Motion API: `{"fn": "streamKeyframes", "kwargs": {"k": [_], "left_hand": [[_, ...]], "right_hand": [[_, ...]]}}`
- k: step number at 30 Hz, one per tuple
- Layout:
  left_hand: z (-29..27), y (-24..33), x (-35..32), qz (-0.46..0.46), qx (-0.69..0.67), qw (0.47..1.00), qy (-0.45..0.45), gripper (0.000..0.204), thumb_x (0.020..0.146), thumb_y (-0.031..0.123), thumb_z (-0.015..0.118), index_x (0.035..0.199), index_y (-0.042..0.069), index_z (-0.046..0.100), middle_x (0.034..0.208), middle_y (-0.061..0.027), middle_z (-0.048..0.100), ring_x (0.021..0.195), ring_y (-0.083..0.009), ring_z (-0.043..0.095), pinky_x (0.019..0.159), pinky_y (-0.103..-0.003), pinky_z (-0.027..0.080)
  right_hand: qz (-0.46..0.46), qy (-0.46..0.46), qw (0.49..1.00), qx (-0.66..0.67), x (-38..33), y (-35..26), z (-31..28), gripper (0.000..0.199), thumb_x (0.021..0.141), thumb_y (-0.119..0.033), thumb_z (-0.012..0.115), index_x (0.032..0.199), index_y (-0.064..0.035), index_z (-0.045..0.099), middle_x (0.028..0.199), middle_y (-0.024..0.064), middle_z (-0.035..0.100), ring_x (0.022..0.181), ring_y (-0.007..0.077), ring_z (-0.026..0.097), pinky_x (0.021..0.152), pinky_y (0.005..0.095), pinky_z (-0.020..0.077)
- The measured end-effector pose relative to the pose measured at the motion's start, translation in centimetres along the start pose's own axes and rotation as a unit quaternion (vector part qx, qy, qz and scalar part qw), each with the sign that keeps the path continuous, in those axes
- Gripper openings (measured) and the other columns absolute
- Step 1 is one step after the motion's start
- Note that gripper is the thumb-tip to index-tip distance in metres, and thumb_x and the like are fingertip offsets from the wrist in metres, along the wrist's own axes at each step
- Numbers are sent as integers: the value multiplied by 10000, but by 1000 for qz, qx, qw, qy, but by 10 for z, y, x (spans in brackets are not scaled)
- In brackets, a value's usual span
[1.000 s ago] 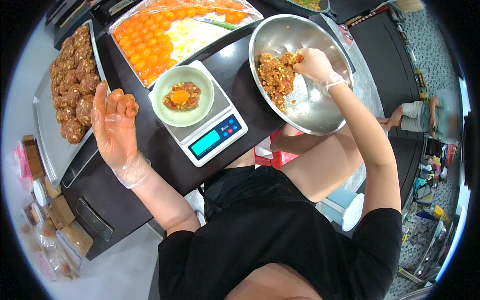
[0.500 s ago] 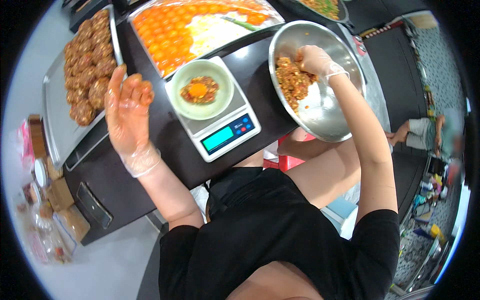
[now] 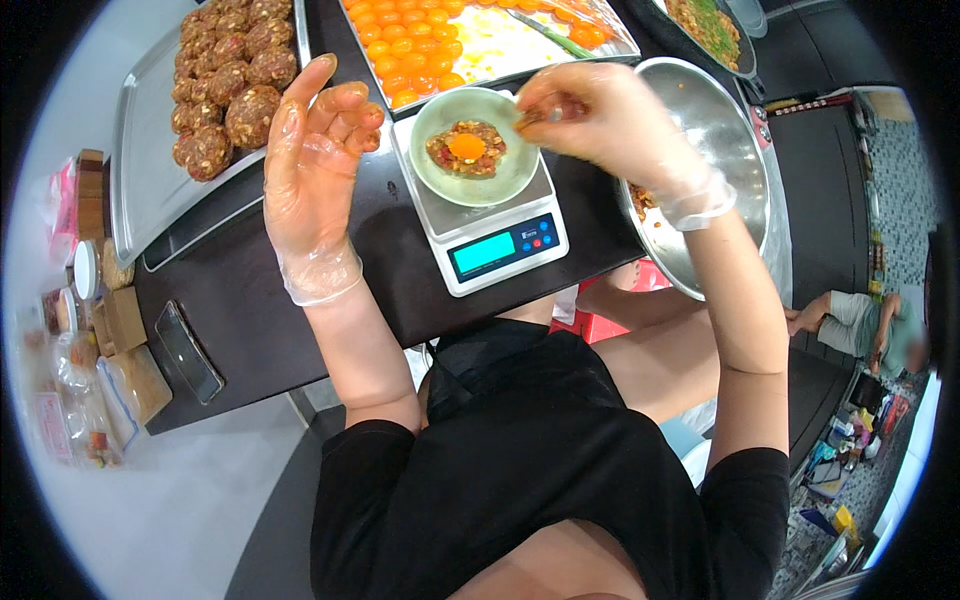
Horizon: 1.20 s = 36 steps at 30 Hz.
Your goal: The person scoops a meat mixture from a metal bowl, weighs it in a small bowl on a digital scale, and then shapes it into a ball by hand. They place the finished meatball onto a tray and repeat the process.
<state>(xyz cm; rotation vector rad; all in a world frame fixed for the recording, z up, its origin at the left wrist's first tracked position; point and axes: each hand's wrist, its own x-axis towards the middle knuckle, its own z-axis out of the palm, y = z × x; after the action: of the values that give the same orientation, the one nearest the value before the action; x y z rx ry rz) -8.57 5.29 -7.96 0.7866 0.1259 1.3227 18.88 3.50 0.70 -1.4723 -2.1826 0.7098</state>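
Observation:
My left hand, in a clear plastic glove with greasy fingertips, is raised palm up over the table's left part, fingers apart and holding nothing. My gloved right hand pinches a lump of chunky reddish-brown filling at the right rim of a pale green bowl. Inside that bowl lies a patch of the same filling with an orange egg yolk on top. The bowl stands on a white digital scale with a lit display. Further right, a large steel bowl holds more filling, mostly hidden behind my right hand.
A metal tray of round filling balls stands far left. At the back, a plastic-lined tray holds rows of orange yolks and a green-handled utensil. A phone lies near the table's left edge. A pan is back right.
My right hand has come out of the steel bowl and moved left to the green bowl, carrying filling. The whole view has shifted; my left hand stays raised and open.

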Motion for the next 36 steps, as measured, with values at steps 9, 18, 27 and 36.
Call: {"fn": "streamKeyframes", "kwargs": {"k": [9,18,27,36], "left_hand": [[-2,2,-1,19,10,1000,6,480,1008,309,430,1385,13,423,1155,-153,638,1011,-246,640,847,-355,500],[-7,6,-1,21,-1,1000,-22,502,994,310,453,1400,16,421,1178,-155,618,1033,-253,602,866,-361,465],[-2,5,-1,32,-12,999,0,479,1003,302,439,1376,1,433,1140,-175,641,994,-264,645,841,-360,507],[1,5,-2,26,9,1000,11,481,1004,308,427,1380,8,429,1130,-161,640,976,-248,634,830,-347,491]], "right_hand": [[-53,3,993,-104,13,-7,25,325,719,-125,674,1037,-57,699,948,165,690,873,314,669,815,390,521],[49,9,993,-109,9,-5,-4,324,751,-198,700,1037,-45,710,929,127,698,820,256,678,772,342,522],[24,16,991,-134,12,-10,-1,324,744,-217,690,1008,-30,711,920,165,699,863,291,682,802,358,522],[24,-80,980,-179,21,-33,35,347,753,-248,717,1029,-38,693,921,176,689,849,304,673,780,378,535]]}}
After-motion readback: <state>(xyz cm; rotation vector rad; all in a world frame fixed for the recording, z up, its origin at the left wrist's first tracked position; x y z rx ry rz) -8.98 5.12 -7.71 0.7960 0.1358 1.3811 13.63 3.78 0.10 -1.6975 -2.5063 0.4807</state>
